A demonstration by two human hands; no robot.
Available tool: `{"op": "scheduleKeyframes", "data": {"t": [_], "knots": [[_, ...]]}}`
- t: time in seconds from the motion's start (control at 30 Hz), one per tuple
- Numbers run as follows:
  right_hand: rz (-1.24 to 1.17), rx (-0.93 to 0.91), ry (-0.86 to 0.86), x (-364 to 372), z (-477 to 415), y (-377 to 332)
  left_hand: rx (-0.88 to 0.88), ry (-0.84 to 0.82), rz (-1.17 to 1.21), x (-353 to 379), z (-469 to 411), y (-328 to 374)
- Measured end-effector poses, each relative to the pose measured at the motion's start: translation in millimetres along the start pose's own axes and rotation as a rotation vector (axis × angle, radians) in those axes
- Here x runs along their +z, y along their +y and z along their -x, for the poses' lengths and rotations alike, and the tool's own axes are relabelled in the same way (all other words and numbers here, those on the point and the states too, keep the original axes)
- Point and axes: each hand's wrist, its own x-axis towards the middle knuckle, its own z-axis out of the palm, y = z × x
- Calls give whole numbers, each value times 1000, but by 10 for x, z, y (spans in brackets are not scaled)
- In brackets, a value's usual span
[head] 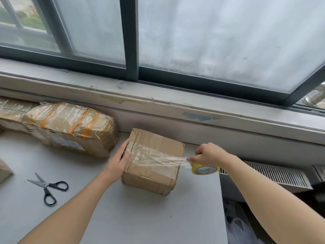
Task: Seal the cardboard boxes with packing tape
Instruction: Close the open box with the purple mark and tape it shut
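Risk first: tape strand (158, 160) stretched from small cardboard box (154, 175) to tape roll (205, 169), bunched into thin strings rather than a flat band. Judged likely to land creased, stick to itself, or bridge the seam without sealing if laid down as is; probable cause, pull at an angle plus twist near the roll. Second risk: box sliding right or tipping under the pull, with only flat pressure from left hand (117, 163) on its left side. Third: strand end lifting off the left edge on any easing of that pressure. Fourth: snapping or ragged tearing of the narrowed strand; scissors (47, 187) lying on table (140, 222) at near left, well apart from both hands, so no quick clean cut. Positions: box at centre of table, far side close to the wall below the window sill, top crossed by a band of clear tape. Left hand against the box's left side, fingers fairly straight along that face, thumb up by the tape end, pressing, not curled round anything. Right hand (210, 154) just right of the box, beyond its right edge, fingers curled round the yellow-cored roll, holding it at about top-face height. Strand taut between the two hands across the box. Larger taped parcel (70, 127) at far left, apart from the box, touched by neither hand.
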Motion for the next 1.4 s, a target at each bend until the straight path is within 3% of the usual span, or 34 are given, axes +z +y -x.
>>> {"op": "scheduleKeyframes", "data": {"t": [0.17,0.37,0.5,0.67,0.77,0.87,1.1,1.23,1.4], "knots": [[3,12,39,194,-103,30,-7,14,14,28,30,129],[-51,-20,27,385,-266,-36,-229,-35,123,48,140,76],[-71,-38,1,459,-293,-33,-251,23,122,71,120,69],[-110,-31,-9,520,-270,-75,-302,-114,-196,-83,-121,187],[-110,-29,-7,504,-248,-85,-168,-25,-593,127,-279,466],[-112,-29,-8,468,-222,-94,20,-37,-979,541,-390,715],[-116,8,9,509,-163,-84,210,-134,-1149,1258,-517,750],[-153,31,49,499,-143,-121,200,-144,-1095,1189,-536,798],[-169,51,148,287,-81,-163,172,-359,-1140,1144,-510,994]]}}
